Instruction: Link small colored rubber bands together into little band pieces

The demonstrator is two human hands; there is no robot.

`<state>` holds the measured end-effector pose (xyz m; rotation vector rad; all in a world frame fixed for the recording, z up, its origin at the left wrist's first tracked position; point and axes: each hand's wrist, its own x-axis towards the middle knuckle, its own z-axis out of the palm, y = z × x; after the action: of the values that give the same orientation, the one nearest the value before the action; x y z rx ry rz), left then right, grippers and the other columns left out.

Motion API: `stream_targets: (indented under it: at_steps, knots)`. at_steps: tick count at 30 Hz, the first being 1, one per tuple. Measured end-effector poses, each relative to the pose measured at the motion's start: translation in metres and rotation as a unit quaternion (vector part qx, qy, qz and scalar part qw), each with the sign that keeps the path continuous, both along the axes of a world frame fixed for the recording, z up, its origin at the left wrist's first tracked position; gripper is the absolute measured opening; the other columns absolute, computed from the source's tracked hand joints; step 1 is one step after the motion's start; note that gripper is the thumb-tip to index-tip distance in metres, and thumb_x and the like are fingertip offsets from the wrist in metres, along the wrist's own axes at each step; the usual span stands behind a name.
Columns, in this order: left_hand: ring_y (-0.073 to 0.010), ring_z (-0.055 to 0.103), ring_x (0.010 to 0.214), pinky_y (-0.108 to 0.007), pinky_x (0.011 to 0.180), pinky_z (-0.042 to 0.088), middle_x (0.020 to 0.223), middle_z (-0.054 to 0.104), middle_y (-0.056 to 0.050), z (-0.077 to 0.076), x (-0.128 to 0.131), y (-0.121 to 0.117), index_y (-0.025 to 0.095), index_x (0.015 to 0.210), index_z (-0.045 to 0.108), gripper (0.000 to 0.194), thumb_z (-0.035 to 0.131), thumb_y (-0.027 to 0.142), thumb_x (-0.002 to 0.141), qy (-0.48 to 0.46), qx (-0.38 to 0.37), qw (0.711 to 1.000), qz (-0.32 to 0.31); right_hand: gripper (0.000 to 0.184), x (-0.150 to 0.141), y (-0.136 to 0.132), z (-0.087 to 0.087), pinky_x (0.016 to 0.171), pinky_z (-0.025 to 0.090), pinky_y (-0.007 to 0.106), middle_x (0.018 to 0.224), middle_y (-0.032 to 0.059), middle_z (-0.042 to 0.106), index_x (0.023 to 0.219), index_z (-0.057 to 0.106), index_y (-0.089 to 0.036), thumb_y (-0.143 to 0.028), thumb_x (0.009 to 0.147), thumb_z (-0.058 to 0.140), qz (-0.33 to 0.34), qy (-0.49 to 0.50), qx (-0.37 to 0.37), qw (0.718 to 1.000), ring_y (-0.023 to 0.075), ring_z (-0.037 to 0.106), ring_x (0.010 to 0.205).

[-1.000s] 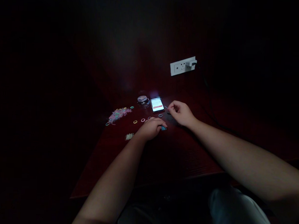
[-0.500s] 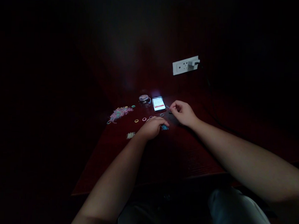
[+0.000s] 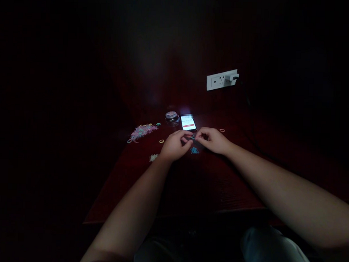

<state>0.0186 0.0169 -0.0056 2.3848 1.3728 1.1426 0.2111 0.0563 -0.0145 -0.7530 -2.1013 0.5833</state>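
In the head view, my right hand (image 3: 214, 140) pinches a small pale-blue elastic hair tie (image 3: 192, 137) between thumb and fingertips. Meeting it from the left, my left hand (image 3: 175, 145) has its thumb and fingers curled round the other side of the tie. The detail between the fingertips is small and dim. Just below the hands lies a bunch of blue hair ties (image 3: 194, 150). A cream bunch of hair ties (image 3: 153, 157) is partly covered by my left wrist. A single yellow hair tie (image 3: 162, 141) rests left of my left hand.
A heap of pastel hair ties (image 3: 142, 132) spreads on the dark red table (image 3: 201, 185). Behind the hands are a lidded round jar (image 3: 172, 118) and a lit phone (image 3: 188, 123). An orange-pink tie (image 3: 222, 130) lies at right, below a wall socket (image 3: 221, 80) with a plugged-in charger and cable.
My right hand has come down and left with the pale-blue tie to meet my left hand, whose fingers have risen off the blue bunch. The view has shifted slightly.
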Motion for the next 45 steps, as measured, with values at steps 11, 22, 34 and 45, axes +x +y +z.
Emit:
stream_targets:
  at_steps: [11,22,34,45]
  knots:
    - [-0.0117,0.063,0.072,-0.025,0.071,0.052,0.085,0.070,-0.004,-0.0002,0.0024,-0.0008,0.016,0.093,0.067,0.016,0.060,0.019,0.078,-0.031,-0.025,0.999,-0.023,0.015,0.0010,0.0011,-0.0012,0.063,0.044,0.028,0.073,0.0048,0.062,0.075,0.066,-0.016,-0.027,0.079,0.058,0.007,-0.011,0.003,1.000,0.0157,0.056,0.068]
    - [-0.0103,0.061,0.066,-0.022,0.063,0.050,0.077,0.068,-0.002,-0.0016,0.0041,0.0005,0.015,0.082,0.065,0.009,0.058,0.020,0.080,-0.038,-0.052,0.997,-0.030,0.013,0.0007,0.0012,-0.0013,0.058,0.041,0.027,0.070,0.0036,0.061,0.076,0.062,-0.016,-0.027,0.080,0.057,-0.015,0.007,0.003,1.000,0.0155,0.053,0.064]
    - [-0.0095,0.059,0.064,-0.020,0.060,0.047,0.075,0.068,-0.001,-0.0052,0.0030,0.0030,0.015,0.083,0.065,0.011,0.056,0.022,0.081,-0.043,-0.035,0.998,-0.018,0.015,0.0014,-0.0004,-0.0005,0.064,0.044,0.029,0.076,0.0057,0.062,0.080,0.064,-0.016,-0.030,0.080,0.058,0.017,0.016,-0.009,1.000,0.0169,0.056,0.069]
    - [-0.0093,0.058,0.064,-0.020,0.060,0.046,0.074,0.067,-0.003,-0.0044,0.0038,0.0026,0.014,0.083,0.065,0.011,0.057,0.020,0.079,-0.060,-0.051,0.997,-0.024,0.012,-0.0007,0.0002,-0.0021,0.063,0.043,0.028,0.079,0.0052,0.063,0.082,0.059,-0.017,-0.026,0.084,0.052,-0.010,-0.005,0.007,1.000,0.0173,0.056,0.072]
